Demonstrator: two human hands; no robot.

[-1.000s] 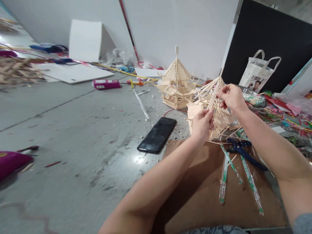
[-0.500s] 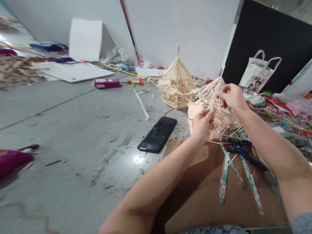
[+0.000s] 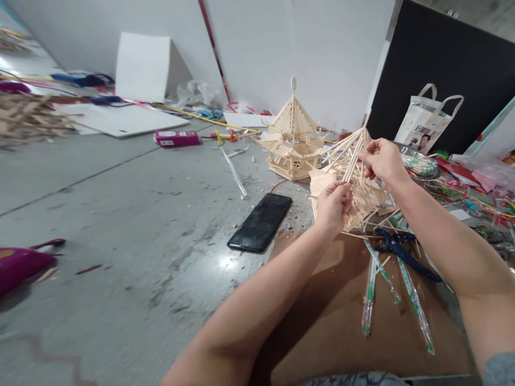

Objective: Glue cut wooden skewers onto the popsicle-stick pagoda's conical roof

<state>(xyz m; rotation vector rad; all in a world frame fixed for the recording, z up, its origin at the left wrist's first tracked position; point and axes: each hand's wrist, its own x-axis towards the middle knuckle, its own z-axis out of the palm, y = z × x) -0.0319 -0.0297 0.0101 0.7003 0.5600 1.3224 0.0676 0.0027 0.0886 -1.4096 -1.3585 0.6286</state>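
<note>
A model pavilion of thin wooden sticks (image 3: pixel 368 201), its roof partly covered, stands in front of me. Several bare sticks slope down from its peak. My left hand (image 3: pixel 333 205) is closed at the lower ends of these wooden sticks (image 3: pixel 352 163), thumb and finger pinched together. Higher up, my right hand (image 3: pixel 385 162) pinches at a stick near the peak; its fingertips partly hide the spot. Behind and to the left stands a second stick pavilion (image 3: pixel 293 134) with a full pointed roof and a knob on top.
Blue-handled cutters (image 3: pixel 402 251) and green-marked plastic wrappers (image 3: pixel 414 300) lie on a brown board (image 3: pixel 322 321). A black phone (image 3: pixel 260 222) rests on the floor. To the right are a metal bowl (image 3: pixel 432 170) of packaged sticks, a bag (image 3: pixel 422 126) and scraps.
My left hand has shifted very slightly left and down along the sticks. My right hand stays at the same spot near the peak.
</note>
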